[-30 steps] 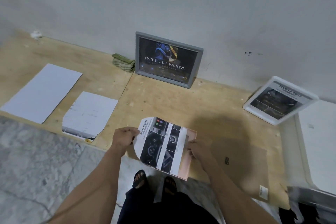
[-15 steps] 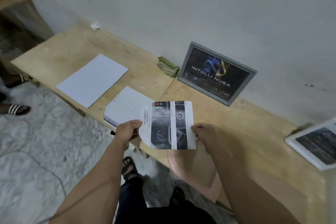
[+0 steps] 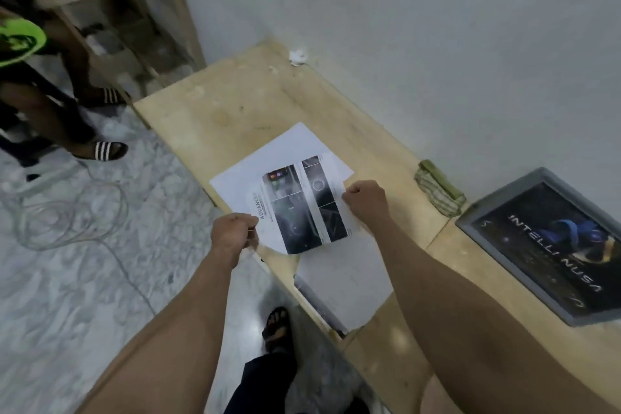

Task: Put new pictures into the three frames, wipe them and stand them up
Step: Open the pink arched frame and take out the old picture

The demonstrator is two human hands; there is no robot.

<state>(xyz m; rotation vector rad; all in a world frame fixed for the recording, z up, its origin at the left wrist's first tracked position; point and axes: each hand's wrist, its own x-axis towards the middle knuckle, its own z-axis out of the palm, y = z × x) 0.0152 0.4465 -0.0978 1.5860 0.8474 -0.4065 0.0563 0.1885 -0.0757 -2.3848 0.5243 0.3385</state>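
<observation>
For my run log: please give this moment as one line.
left hand grips printed picture | right hand grips it | over white sheet

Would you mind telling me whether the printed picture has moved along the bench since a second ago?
Yes. The printed picture has moved left along the bench, away from the grey frame, and is now over the white sheet.

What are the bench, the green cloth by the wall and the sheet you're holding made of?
Bench: seemingly bare plywood, pale matte grain with stains. Green cloth: soft woven fabric, striped and folded. Printed sheet: thin paper, curling between left hand and right hand.
</observation>
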